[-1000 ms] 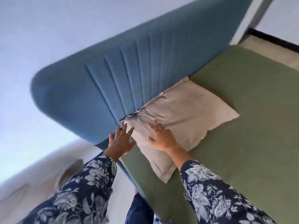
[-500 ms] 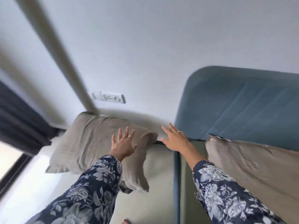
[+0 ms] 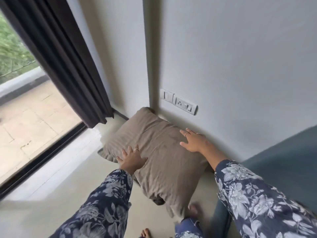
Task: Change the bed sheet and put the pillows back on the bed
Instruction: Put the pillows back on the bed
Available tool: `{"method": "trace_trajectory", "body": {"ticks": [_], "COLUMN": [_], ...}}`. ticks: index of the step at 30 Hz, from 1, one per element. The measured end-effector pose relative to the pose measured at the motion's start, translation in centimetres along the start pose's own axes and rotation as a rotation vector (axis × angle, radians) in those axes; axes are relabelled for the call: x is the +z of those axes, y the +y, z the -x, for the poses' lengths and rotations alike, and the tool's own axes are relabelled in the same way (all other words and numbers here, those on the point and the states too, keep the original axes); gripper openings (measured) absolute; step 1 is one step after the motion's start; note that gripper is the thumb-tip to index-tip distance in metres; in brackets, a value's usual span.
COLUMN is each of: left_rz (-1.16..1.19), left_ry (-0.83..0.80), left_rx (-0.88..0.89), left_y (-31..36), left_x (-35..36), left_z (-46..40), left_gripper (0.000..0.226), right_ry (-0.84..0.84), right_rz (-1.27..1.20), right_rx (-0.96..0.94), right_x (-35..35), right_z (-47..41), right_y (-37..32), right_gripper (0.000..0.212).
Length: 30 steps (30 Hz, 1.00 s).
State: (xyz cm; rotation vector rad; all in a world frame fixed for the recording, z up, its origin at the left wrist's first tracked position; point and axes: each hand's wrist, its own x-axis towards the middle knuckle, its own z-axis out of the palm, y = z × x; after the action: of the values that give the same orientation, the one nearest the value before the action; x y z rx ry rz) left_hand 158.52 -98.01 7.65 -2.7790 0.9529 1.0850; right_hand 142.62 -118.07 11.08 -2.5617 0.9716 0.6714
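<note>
A taupe pillow (image 3: 159,152) lies on the floor, leaning against the grey wall beside the bed. My left hand (image 3: 131,159) rests with fingers spread on the pillow's near left edge. My right hand (image 3: 193,140) lies flat with fingers apart on the pillow's far right part, close to the wall. Neither hand has closed around the fabric. The blue headboard (image 3: 281,152) of the bed shows at the right edge; the mattress, the sheet and the other pillow are out of view.
A white switch and socket plate (image 3: 179,102) sits on the wall just above the pillow. A dark curtain (image 3: 65,62) hangs at the left beside a glass door (image 3: 34,117). My bare feet (image 3: 193,210) stand on the pale floor (image 3: 56,194) next to the pillow.
My view has swung left from the bed and its pillow to the pillow on the floor. Both hands have reached down and now touch this pillow.
</note>
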Motion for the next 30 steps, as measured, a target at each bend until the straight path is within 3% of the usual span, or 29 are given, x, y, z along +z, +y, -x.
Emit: {"method": "trace_trajectory", "body": {"ticks": [5, 8, 14, 15, 18, 21, 24, 30], "left_rz": [0.201, 0.39, 0.987, 1.071, 1.264, 1.381, 1.462, 1.539], "left_ry": [-0.054, 0.021, 0.071, 0.11, 0.12, 0.052, 0.116, 0.217], "left_rx": [-0.184, -0.337, -0.667, -0.712, -0.862, -0.832, -0.828, -0.738], "left_y": [-0.5, -0.5, -1.4, -0.8, 0.8, 1.2, 0.9, -1.0], "left_x": [0.2, 0.0, 5.8, 6.5, 8.5, 9.6, 9.1, 7.6], "left_z": [-5.5, -7.9, -11.2, -11.0, -10.7, -11.1, -9.5, -4.2], "left_gripper": [0.083, 0.081, 0.124, 0.117, 0.059, 0.026, 0.026, 0.035], "right_ry": [-0.098, -0.175, -0.311, -0.325, -0.393, -0.352, -0.305, -0.267], "right_rz": [-0.025, -0.063, -0.205, -0.235, -0.349, -0.489, -0.567, -0.684], "right_rx": [-0.086, -0.127, -0.178, -0.163, -0.111, -0.046, -0.012, -0.037], "right_x": [-1.5, -1.5, 2.3, 3.1, 5.2, 6.3, 6.1, 2.0], "right_z": [-9.0, -14.9, -25.0, -25.8, -27.4, -28.0, -28.2, -24.9], "right_y": [1.2, 2.4, 4.2, 4.3, 4.4, 4.6, 4.2, 0.6], "right_gripper": [0.072, 0.073, 0.077, 0.078, 0.079, 0.097, 0.127, 0.127]}}
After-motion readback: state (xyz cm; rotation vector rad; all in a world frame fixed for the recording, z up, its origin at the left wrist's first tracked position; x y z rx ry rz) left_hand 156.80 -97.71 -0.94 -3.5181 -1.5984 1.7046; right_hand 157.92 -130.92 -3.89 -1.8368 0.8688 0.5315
